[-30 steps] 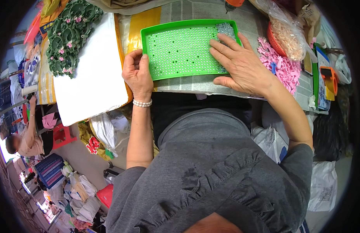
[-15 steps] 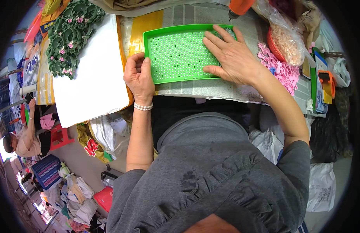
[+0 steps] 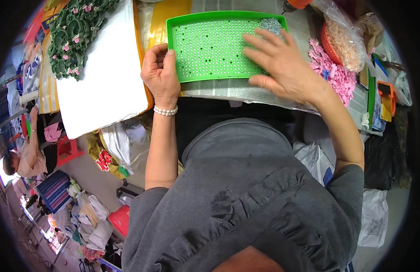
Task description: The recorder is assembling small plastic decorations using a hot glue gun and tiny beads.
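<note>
A shallow green tray (image 3: 228, 17) with a grid of small holes in its floor lies on the table. Some of the holes look dark, others pale. My left hand (image 3: 161, 75) holds its left wall near the front corner, thumb up and fingers curled. Over the right end of the tray is my right hand (image 3: 285, 68), fingers spread and slightly blurred, gripping nothing I can see. A heap of small silvery-grey pieces (image 3: 271, 23), perhaps screws, is in the far right corner. My right hand partly hides that end.
Green artificial leaves with pink flowers (image 3: 69, 45) lie on a white board (image 3: 105, 81) at left. At right are pink pieces (image 3: 334, 77), a red basket (image 3: 328, 43) of pale pieces, an orange-handled tool (image 3: 388, 97) and an orange drill (image 3: 297, 3). Another person (image 3: 28, 158) works far left.
My right hand has lifted slightly and shifted right, uncovering more grey pieces in the far corner. My left hand keeps its hold on the tray. The whole view has shifted a little.
</note>
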Available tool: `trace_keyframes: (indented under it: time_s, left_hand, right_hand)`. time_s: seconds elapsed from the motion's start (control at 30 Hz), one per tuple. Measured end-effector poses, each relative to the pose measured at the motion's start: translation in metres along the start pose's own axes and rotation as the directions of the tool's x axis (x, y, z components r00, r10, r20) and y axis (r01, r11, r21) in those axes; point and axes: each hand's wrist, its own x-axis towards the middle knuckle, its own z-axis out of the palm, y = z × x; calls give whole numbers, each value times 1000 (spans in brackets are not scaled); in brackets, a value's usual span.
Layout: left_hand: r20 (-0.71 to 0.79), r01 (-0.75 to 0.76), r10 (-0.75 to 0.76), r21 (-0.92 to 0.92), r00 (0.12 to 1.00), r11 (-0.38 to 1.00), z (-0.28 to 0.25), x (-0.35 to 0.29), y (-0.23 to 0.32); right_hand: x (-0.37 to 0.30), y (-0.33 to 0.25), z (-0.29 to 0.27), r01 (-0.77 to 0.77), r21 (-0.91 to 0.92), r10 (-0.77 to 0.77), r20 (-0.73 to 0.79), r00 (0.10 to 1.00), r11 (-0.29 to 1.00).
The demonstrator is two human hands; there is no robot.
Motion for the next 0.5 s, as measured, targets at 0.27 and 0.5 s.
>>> trace_keyframes:
  time_s: [0.27, 0.5]
  left_hand:
    - [2, 8, -8, -6, 1000, 1000, 1, -1, 0]
    - [17, 31, -31, 9, 999, 999, -3, -2, 0]
  right_hand:
    - [-5, -5, -6, 70, 278, -74, 2, 997, 958]
    - [-18, 4, -7, 73, 284, -47, -97, 994, 956]
